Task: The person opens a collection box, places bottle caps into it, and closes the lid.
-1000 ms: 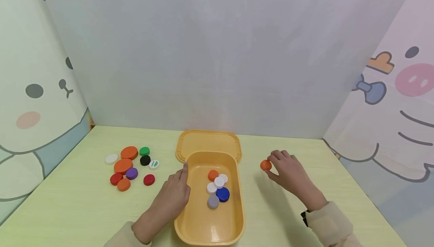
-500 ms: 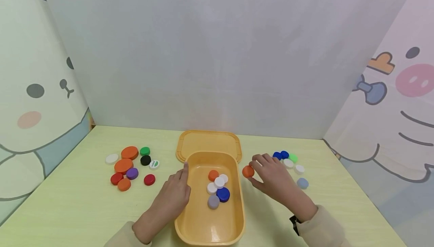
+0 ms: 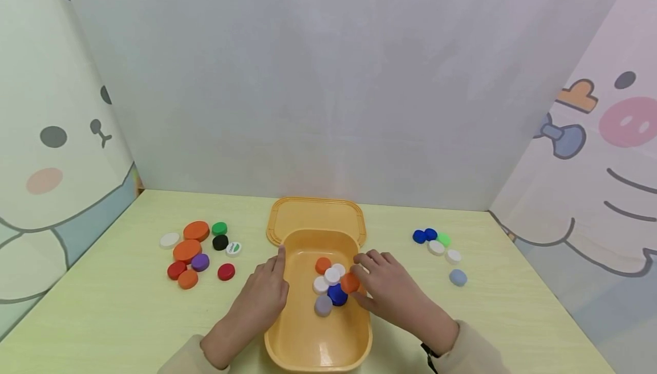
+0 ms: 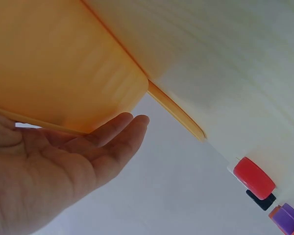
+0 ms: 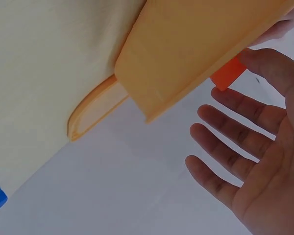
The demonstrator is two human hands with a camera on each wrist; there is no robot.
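A yellow-orange plastic box (image 3: 320, 342) stands open-topped in the middle of the table, with several bottle caps inside: an orange cap (image 3: 323, 265), a blue cap (image 3: 337, 295), a grey cap (image 3: 323, 305) and white ones. Over its right rim, my right hand (image 3: 395, 294) pinches another orange bottle cap (image 3: 351, 283) between thumb and index finger; the right wrist view shows the other fingers spread. My left hand (image 3: 259, 297) rests on the left rim, index finger stretched along it. The left wrist view has those fingers (image 4: 122, 139) nearly straight against the box, the thumb hardly visible.
Behind the box lies its flat yellow lid (image 3: 315, 214). Several caps in red, orange, purple (image 3: 200, 262), black, green and white are grouped on the left. On the right lie blue, white, light green (image 3: 443, 240) and pale blue (image 3: 458, 277) caps. A grey-white backdrop stands behind.
My right hand has carried the orange bottle cap leftward from the table's right side to over the box, uncovering the caps on the right. The left hand has stayed at the rim.
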